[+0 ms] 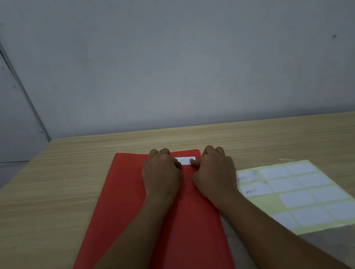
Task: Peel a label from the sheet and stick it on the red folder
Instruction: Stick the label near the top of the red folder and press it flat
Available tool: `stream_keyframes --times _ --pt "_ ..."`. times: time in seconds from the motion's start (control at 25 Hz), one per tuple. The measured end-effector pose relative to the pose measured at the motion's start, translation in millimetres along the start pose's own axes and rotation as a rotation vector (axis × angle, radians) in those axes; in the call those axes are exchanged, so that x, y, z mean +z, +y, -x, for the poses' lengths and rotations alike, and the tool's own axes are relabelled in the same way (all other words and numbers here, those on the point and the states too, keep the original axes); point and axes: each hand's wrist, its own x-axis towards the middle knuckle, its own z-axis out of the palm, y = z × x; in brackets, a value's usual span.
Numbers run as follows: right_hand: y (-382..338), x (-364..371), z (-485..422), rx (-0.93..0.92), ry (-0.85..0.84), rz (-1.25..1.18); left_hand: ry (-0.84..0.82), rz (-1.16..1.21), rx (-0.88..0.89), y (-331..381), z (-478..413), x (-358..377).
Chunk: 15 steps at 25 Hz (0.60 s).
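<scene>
Our left hand (pixel 160 173) lies palm-down on the flat red paper folder (pixel 123 211), fingers curled loosely, its thumb side against the left end of the small white rectangular label (pixel 184 161). Our right hand (pixel 215 170) sits just beside it, fingers bent, its fingertip (pixel 191 161) pressing the label's right end. Neither hand pinches anything; both push down.

The label lies near the folder's far right corner, seemingly stuck already. We judge the risks small: rubbing unevenly could trap a crease or bubble, and dragging a fingertip sideways could lift an edge or smear the faint writing. Leaning hard might slide the folder on the pale wooden surface (pixel 62 174).

The yellow-backed sheet of white labels (pixel 307 195) rests to the right, one slot bare.
</scene>
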Motion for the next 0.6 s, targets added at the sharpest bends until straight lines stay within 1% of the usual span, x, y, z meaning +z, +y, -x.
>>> stream_keyframes --times 0.08,0.12,0.2,0.28,0.32,0.4,0.48,0.6 --pt "-1.1 -3.2 1.6 -0.05 -0.009 -0.126 -0.064 -0.034 0.053 -0.7 -2.3 0.0" --pt "-0.5 -4.4 2.1 -0.061 -0.03 -0.131 -0.077 -0.045 0.053 -0.9 -2.6 0.0" --pt "0.0 -2.2 2.4 -0.041 -0.021 -0.048 -0.046 -0.014 0.008 -0.9 -0.4 -0.8" --pt "-0.6 -0.5 1.7 0.03 0.06 -0.01 0.009 0.005 -0.056 -0.7 2.4 -1.7" --pt "-1.2 0.1 1.1 0.064 0.075 0.017 0.028 0.006 -0.086 -0.4 2.7 -1.7" --pt "-1.8 1.3 0.4 0.094 0.055 0.062 0.036 -0.003 -0.134 -0.7 1.9 -1.0" --pt "-1.0 2.0 0.8 0.103 0.046 0.065 0.0 -0.045 -0.149 -2.3 0.8 -0.3" --pt "0.7 2.3 0.6 0.081 0.02 0.08 -0.018 -0.054 -0.105 -3.0 1.3 1.0"
